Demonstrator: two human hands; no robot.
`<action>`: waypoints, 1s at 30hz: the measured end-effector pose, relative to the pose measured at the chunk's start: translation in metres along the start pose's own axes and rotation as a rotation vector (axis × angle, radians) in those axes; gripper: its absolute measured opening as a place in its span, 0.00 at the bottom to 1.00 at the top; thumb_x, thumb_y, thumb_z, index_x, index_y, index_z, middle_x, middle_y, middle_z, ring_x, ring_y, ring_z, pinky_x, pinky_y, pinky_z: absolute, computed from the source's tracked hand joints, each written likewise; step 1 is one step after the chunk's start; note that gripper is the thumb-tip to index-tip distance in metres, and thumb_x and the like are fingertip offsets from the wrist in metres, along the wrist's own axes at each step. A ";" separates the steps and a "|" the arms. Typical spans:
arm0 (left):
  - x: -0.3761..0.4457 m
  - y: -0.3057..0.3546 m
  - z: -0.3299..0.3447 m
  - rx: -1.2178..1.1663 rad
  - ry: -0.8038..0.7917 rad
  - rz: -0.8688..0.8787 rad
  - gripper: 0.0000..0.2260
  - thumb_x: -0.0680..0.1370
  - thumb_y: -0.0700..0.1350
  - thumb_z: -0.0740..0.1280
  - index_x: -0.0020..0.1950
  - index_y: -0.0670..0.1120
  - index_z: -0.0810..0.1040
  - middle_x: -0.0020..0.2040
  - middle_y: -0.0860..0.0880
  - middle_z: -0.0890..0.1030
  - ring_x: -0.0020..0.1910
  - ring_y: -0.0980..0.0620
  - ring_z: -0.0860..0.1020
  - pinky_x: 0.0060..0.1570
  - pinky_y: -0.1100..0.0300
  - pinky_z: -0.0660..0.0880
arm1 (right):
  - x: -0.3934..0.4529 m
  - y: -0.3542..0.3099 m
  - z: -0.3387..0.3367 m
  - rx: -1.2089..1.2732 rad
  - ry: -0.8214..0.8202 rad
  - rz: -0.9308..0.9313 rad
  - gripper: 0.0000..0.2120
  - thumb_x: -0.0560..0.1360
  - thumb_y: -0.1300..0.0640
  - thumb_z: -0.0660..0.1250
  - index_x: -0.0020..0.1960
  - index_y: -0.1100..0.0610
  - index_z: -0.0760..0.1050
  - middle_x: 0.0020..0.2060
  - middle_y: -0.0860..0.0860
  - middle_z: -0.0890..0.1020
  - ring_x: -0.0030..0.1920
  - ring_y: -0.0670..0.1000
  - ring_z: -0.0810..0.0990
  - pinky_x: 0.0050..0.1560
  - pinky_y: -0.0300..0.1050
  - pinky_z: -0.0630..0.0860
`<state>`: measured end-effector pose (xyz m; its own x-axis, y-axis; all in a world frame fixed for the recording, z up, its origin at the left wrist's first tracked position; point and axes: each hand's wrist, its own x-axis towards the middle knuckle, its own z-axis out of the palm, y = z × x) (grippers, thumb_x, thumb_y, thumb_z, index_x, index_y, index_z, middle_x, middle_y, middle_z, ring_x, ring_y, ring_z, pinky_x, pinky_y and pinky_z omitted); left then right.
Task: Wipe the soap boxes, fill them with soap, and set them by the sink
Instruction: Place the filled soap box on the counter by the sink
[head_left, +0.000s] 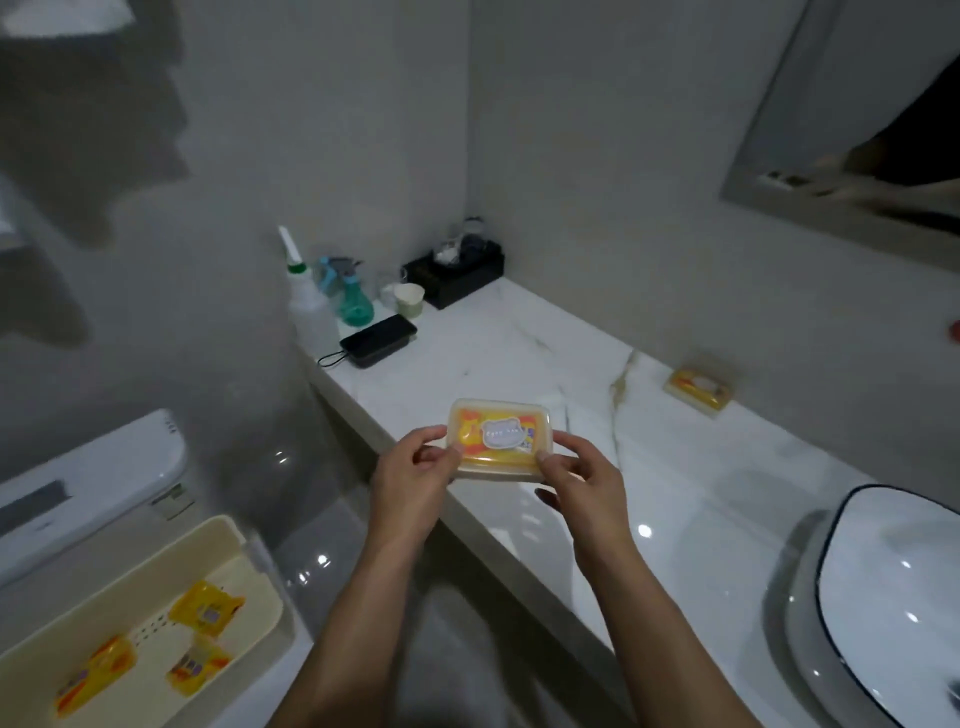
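A clear-lidded soap box (497, 439) with an orange soap packet inside is held over the near edge of the white marble counter (649, 467). My left hand (415, 467) pinches its left end and my right hand (576, 475) pinches its right end. A second filled soap box (698, 387) stands on the counter near the wall. The white sink (883, 597) with a dark rim is at the right. Three orange soap packets (205, 608) lie in a cream basket (228, 540) at the lower left.
At the counter's far end stand a white squeeze bottle (306, 301), a teal spray bottle (350, 296), a cup (409, 300), a black tray (454, 273) and a black phone-like device (378, 339). A toilet tank (98, 478) sits left. A mirror (857, 119) hangs upper right.
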<state>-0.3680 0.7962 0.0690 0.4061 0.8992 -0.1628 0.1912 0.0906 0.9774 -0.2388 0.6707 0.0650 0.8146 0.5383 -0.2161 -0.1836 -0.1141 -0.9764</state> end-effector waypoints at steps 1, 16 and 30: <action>0.003 0.003 0.018 0.007 -0.027 0.002 0.11 0.75 0.42 0.73 0.57 0.49 0.83 0.45 0.43 0.84 0.42 0.48 0.82 0.54 0.44 0.80 | 0.008 -0.002 -0.016 -0.003 0.018 0.006 0.14 0.77 0.56 0.72 0.62 0.50 0.79 0.53 0.57 0.82 0.52 0.55 0.84 0.54 0.54 0.83; 0.031 0.021 0.267 0.167 -0.430 -0.030 0.11 0.72 0.45 0.76 0.53 0.47 0.84 0.45 0.48 0.85 0.47 0.47 0.84 0.58 0.47 0.78 | 0.095 0.008 -0.206 0.050 0.516 0.125 0.12 0.78 0.62 0.69 0.61 0.58 0.79 0.49 0.58 0.84 0.48 0.59 0.84 0.55 0.58 0.82; 0.104 -0.019 0.422 0.401 -0.704 -0.057 0.13 0.73 0.44 0.75 0.56 0.46 0.84 0.44 0.50 0.85 0.45 0.48 0.83 0.52 0.51 0.81 | 0.192 0.034 -0.261 -0.158 0.814 0.377 0.09 0.75 0.58 0.66 0.54 0.49 0.79 0.48 0.52 0.85 0.47 0.55 0.84 0.54 0.56 0.81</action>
<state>0.0480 0.7069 -0.0237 0.8274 0.4053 -0.3888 0.4805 -0.1523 0.8637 0.0553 0.5520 -0.0110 0.8638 -0.3068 -0.3996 -0.4874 -0.3084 -0.8169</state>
